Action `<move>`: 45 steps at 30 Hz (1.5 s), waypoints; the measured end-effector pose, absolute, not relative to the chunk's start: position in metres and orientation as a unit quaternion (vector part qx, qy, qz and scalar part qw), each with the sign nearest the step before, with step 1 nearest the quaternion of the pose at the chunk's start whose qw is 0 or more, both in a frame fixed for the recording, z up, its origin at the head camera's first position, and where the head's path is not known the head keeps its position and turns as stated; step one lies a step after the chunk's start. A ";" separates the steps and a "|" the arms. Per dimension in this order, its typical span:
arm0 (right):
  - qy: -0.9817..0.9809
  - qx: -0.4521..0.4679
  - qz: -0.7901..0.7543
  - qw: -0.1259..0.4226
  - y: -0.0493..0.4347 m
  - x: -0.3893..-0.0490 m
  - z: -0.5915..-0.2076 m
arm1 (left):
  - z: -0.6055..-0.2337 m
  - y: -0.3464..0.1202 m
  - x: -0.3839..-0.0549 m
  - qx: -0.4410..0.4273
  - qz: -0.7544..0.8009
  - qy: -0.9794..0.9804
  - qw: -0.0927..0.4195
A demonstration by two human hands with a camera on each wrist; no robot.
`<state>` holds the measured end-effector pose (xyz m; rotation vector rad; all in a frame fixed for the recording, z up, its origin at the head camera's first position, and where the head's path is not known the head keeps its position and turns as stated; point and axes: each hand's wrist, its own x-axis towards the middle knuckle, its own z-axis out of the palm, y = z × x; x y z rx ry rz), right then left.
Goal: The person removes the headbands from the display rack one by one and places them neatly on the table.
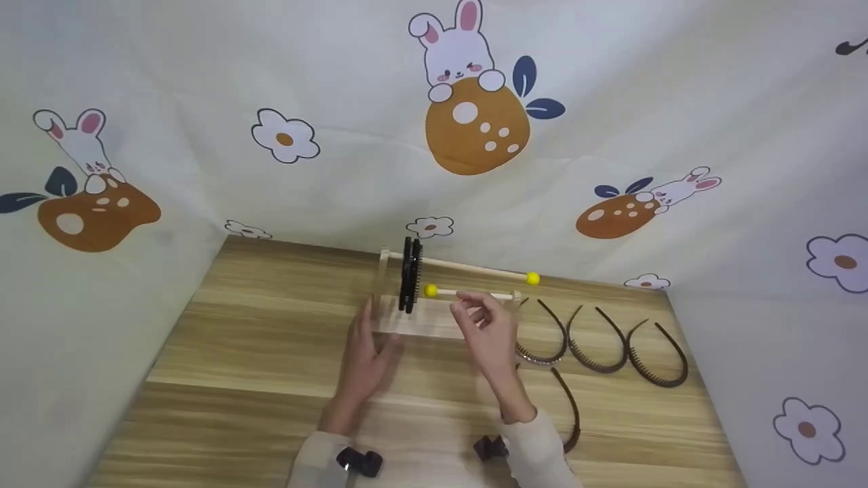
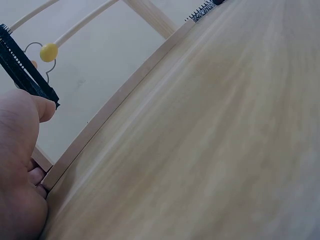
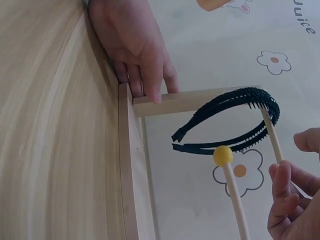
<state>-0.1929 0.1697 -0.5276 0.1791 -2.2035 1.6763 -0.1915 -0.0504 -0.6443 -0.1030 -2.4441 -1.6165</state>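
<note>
Two black toothed headbands (image 1: 410, 274) hang side by side on the far rod of a wooden rack (image 3: 131, 165). In the right wrist view their loop passes over the rod (image 3: 272, 137), with the tips towards the rack's end post. My left hand (image 1: 366, 362) rests against the outside of that post at the base, fingers extended and thumb apart. My right hand (image 1: 487, 332) is raised over the shorter front rod (image 3: 235, 200), which ends in a yellow ball (image 3: 223, 156). Its fingers are loosely bent, thumb and forefinger apart, with nothing between them.
Three dark headbands (image 1: 597, 346) lie in a row on the wooden table (image 1: 271, 325) right of the rack. Another headband (image 1: 569, 413) lies nearer, partly hidden by the right forearm. A patterned cloth (image 1: 339, 183) with rabbits and flowers stands behind and at both sides.
</note>
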 end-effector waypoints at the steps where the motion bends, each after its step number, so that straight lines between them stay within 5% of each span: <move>1: -0.780 0.063 0.596 0.179 0.168 -0.194 -0.528 | -0.645 -0.050 -0.192 -0.036 -0.547 -0.829 0.107; 45: -0.740 0.063 0.659 0.117 0.108 -0.219 -0.520 | -0.646 -0.050 -0.194 -0.041 -0.540 -0.833 0.116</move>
